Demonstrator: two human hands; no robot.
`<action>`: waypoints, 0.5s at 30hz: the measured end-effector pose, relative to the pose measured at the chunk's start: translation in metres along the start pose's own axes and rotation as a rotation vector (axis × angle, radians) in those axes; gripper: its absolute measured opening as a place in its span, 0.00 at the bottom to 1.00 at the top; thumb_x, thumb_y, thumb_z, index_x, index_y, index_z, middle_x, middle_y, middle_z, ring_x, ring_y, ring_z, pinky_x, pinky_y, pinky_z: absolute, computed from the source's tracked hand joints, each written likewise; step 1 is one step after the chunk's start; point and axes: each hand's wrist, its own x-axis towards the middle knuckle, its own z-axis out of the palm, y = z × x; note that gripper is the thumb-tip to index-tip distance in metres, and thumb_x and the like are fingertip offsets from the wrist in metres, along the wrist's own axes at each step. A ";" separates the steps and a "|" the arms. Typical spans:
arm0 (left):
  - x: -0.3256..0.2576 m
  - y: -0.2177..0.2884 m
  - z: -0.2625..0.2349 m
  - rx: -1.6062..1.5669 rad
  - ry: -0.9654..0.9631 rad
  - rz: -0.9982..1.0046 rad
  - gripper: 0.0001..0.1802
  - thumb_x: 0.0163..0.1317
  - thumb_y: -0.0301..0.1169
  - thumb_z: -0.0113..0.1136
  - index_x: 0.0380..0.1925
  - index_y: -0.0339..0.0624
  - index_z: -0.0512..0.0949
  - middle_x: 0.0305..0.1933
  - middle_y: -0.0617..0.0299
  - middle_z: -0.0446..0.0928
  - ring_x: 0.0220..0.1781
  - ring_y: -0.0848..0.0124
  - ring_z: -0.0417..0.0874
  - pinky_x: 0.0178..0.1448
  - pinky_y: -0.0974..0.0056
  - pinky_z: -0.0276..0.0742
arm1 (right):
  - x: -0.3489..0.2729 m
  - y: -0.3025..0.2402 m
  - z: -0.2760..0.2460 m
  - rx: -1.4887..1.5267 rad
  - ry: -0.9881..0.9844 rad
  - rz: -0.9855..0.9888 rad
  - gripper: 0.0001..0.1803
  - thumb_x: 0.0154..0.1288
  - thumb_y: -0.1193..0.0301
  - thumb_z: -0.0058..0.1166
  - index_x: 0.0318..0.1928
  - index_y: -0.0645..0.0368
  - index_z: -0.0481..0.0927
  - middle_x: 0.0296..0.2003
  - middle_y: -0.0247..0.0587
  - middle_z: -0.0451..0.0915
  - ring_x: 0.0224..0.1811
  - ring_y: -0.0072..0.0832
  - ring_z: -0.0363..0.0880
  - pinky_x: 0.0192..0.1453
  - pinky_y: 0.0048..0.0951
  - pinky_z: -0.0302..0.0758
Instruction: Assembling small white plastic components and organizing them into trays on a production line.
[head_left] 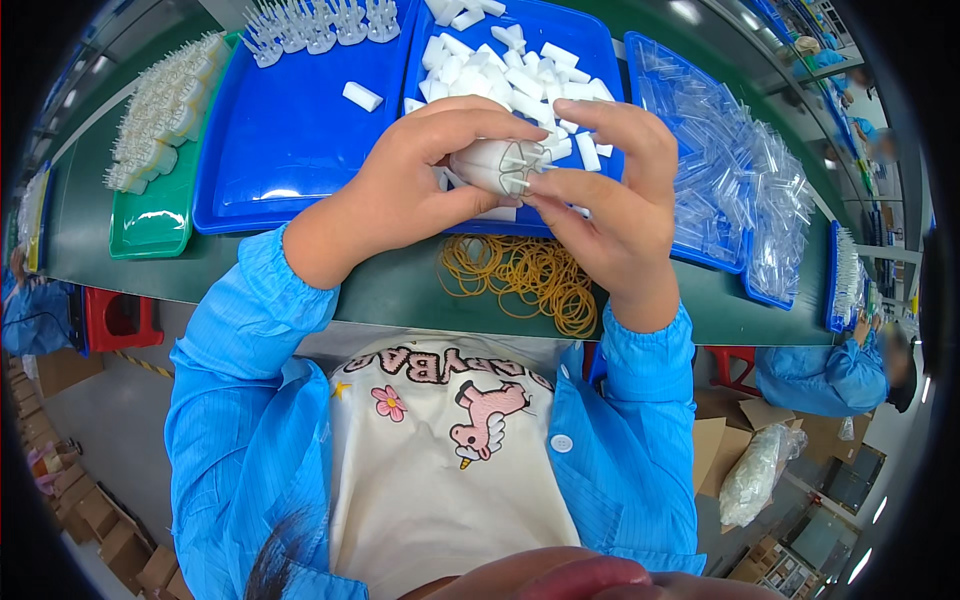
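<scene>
The left hand (410,180) has it, fingers and thumb curled around a clear-and-white bundle (490,165), its open end towards the right hand (630,195)! The right has fingertips up at that end, index finger raised; whether they are pinching a part, the view is too tight to tell. All this sits above the near edge of a blue tray (565,22) heaped with small white blocks (470,75). Just left, a second blue tray (280,140): a cluster of white pronged pieces (320,25) at its far end, one lone white block (362,96) lying nearer. Further left, a green tray (150,225), and more pronged pieces (170,110) packed in rows at its far part! Over to the right, a blue bin (715,258) piled with clear plastic pieces (700,150). And in front of the trays, loose on the green tabletop (400,290), a tangle of yellow-brown rubber bands (545,285).
</scene>
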 end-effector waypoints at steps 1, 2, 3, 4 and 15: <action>0.000 -0.001 0.000 -0.022 -0.023 0.000 0.28 0.43 0.18 0.65 0.51 0.42 0.81 0.52 0.55 0.80 0.52 0.61 0.81 0.55 0.60 0.77 | -0.002 0.001 0.002 0.066 -0.007 0.028 0.12 0.42 0.73 0.71 0.31 0.52 0.85 0.54 0.36 0.79 0.56 0.41 0.71 0.60 0.40 0.70; 0.000 0.000 -0.001 -0.023 -0.020 -0.001 0.28 0.43 0.18 0.65 0.51 0.42 0.81 0.52 0.55 0.80 0.52 0.61 0.81 0.55 0.60 0.77 | -0.002 0.002 0.002 0.132 -0.015 0.055 0.12 0.42 0.72 0.71 0.31 0.51 0.85 0.54 0.36 0.79 0.56 0.41 0.72 0.61 0.40 0.70; 0.000 0.001 -0.001 -0.113 -0.072 -0.066 0.29 0.44 0.19 0.66 0.52 0.42 0.81 0.53 0.55 0.80 0.53 0.62 0.81 0.56 0.61 0.77 | -0.001 0.002 0.002 0.136 -0.020 0.053 0.12 0.42 0.72 0.71 0.31 0.51 0.85 0.54 0.36 0.79 0.56 0.41 0.72 0.61 0.40 0.70; 0.000 0.002 -0.001 -0.204 -0.123 -0.130 0.29 0.46 0.21 0.68 0.53 0.42 0.80 0.54 0.54 0.80 0.54 0.62 0.81 0.56 0.61 0.77 | 0.001 0.002 0.001 0.142 -0.035 0.023 0.12 0.41 0.72 0.71 0.31 0.51 0.85 0.54 0.36 0.79 0.56 0.41 0.72 0.61 0.40 0.70; 0.000 -0.002 -0.002 -0.323 -0.185 -0.147 0.30 0.47 0.21 0.70 0.55 0.38 0.79 0.57 0.52 0.78 0.58 0.62 0.80 0.59 0.62 0.77 | 0.005 -0.005 -0.002 0.095 -0.093 -0.024 0.14 0.39 0.74 0.70 0.30 0.54 0.83 0.52 0.37 0.80 0.55 0.42 0.72 0.58 0.39 0.71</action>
